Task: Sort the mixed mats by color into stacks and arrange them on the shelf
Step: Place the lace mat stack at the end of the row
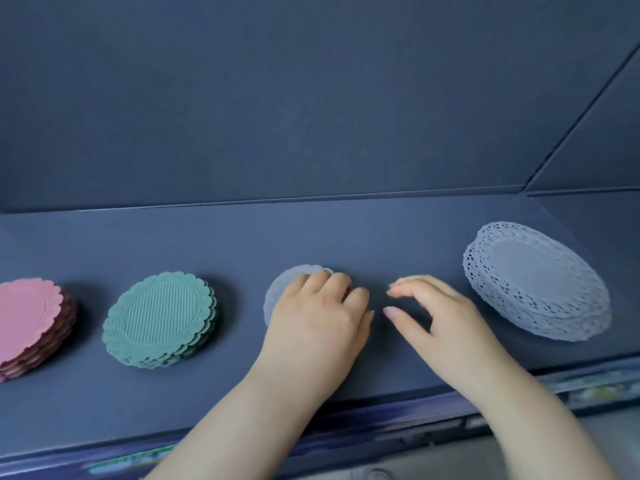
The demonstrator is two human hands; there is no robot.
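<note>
Four stacks of round lace-edged mats stand in a row on the dark blue shelf [398, 244]. A pink stack [29, 318] is at the far left. Right of it is a green stack [162, 318]. A small pale grey-blue stack [278, 296] lies at the middle, mostly hidden under my left hand [317, 317], which rests on top of it with curled fingers. My right hand [436, 320] hovers just right of that stack, fingers loosely bent, holding nothing. A larger pale lace stack [535, 282] sits at the right.
The shelf has a dark back wall [311, 116] and a side wall [595, 161] at the right. Its front edge [381, 410] runs below my forearms. Bare shelf shows between the stacks.
</note>
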